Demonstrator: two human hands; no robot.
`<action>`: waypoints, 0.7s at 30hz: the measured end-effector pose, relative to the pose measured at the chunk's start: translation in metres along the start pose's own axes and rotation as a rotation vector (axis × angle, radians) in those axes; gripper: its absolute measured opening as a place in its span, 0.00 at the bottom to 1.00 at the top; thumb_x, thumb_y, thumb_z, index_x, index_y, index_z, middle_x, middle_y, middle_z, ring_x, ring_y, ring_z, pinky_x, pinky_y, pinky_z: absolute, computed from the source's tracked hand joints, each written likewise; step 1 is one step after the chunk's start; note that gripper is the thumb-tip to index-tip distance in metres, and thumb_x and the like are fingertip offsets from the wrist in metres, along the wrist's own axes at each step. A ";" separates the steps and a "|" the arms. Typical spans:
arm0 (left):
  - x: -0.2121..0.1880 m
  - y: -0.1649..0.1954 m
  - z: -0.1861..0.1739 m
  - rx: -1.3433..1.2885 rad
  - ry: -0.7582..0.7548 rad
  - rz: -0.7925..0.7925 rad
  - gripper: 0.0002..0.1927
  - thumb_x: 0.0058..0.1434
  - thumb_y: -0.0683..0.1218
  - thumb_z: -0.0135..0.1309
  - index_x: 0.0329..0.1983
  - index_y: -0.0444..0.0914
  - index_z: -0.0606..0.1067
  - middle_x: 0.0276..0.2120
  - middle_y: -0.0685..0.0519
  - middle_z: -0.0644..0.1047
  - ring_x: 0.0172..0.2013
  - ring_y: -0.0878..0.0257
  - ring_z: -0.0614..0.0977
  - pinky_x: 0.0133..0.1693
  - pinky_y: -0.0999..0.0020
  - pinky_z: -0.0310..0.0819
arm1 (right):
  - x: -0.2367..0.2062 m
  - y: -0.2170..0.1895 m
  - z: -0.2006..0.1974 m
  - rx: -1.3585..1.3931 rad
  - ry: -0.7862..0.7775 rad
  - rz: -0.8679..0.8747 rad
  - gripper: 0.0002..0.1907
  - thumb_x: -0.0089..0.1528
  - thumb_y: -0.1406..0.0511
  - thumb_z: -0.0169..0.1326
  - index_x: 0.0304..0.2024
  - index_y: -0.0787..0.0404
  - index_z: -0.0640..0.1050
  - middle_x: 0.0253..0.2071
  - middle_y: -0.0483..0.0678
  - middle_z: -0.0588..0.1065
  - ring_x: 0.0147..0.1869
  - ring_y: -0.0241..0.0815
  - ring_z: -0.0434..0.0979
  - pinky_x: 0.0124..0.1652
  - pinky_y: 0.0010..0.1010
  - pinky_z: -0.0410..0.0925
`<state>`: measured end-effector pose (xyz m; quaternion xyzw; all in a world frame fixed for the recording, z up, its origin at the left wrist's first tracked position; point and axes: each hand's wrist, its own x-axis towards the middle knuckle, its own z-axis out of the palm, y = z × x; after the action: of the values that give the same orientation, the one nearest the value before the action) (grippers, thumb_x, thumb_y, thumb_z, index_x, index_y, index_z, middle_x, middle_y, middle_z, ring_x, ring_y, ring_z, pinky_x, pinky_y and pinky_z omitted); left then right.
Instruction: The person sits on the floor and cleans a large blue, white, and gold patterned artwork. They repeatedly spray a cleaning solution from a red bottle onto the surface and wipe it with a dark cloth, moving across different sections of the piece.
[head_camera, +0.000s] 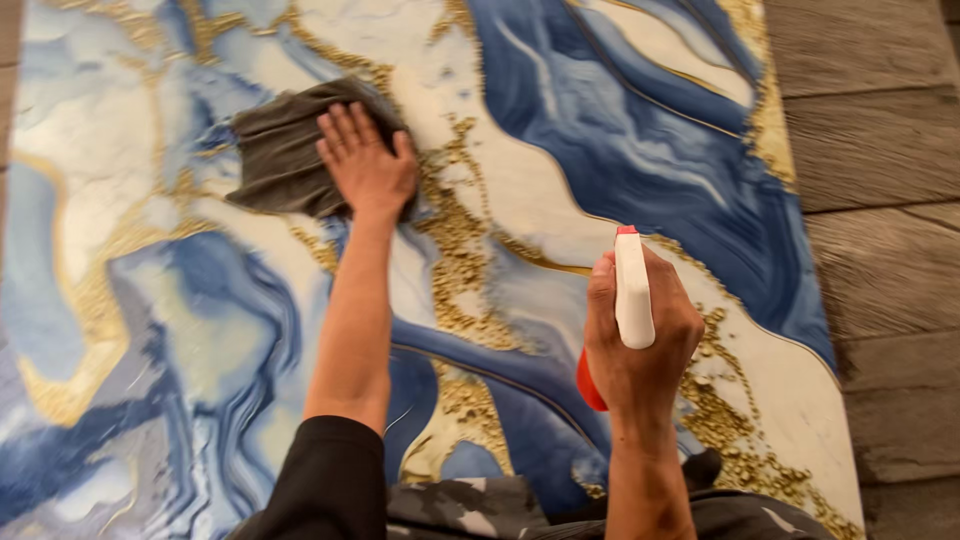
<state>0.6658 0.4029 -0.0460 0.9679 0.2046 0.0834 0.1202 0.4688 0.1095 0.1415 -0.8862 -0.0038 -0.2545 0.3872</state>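
The left hand (365, 160) presses flat on a dark grey cloth (285, 150) spread on a glossy panel (560, 200) marbled in blue, white and gold. The right hand (640, 335) grips a spray bottle (632, 290) with a white head and red trigger, held above the panel. Weathered grey planks (880, 150) lie to the right.

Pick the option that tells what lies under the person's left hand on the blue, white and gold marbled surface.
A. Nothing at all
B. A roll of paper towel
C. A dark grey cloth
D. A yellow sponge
C: the left hand is spread flat on a dark grey cloth that lies on the marbled surface, while the right hand grips a white and red spray bottle.
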 end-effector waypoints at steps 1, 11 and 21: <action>-0.006 0.039 0.010 -0.023 -0.023 0.070 0.43 0.68 0.65 0.38 0.79 0.36 0.49 0.79 0.42 0.45 0.77 0.46 0.40 0.73 0.48 0.25 | 0.002 0.005 -0.006 0.006 0.030 0.035 0.09 0.69 0.67 0.58 0.48 0.68 0.80 0.39 0.54 0.80 0.40 0.48 0.83 0.42 0.36 0.73; -0.145 0.333 0.062 -0.111 -0.362 1.058 0.41 0.65 0.66 0.43 0.77 0.44 0.55 0.77 0.50 0.52 0.76 0.52 0.47 0.73 0.51 0.33 | 0.013 0.019 -0.051 0.122 0.036 0.108 0.11 0.67 0.67 0.57 0.50 0.66 0.78 0.40 0.53 0.81 0.43 0.49 0.85 0.44 0.35 0.75; -0.198 0.369 0.086 -0.161 -0.482 1.488 0.41 0.65 0.72 0.40 0.77 0.50 0.56 0.76 0.52 0.54 0.76 0.54 0.51 0.73 0.52 0.38 | 0.007 0.020 -0.050 0.236 -0.109 0.074 0.12 0.63 0.69 0.59 0.48 0.68 0.78 0.38 0.55 0.80 0.41 0.51 0.83 0.40 0.35 0.75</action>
<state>0.6437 -0.0239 -0.0521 0.8302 -0.5359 -0.0559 0.1434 0.4567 0.0594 0.1599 -0.8464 -0.0222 -0.1896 0.4972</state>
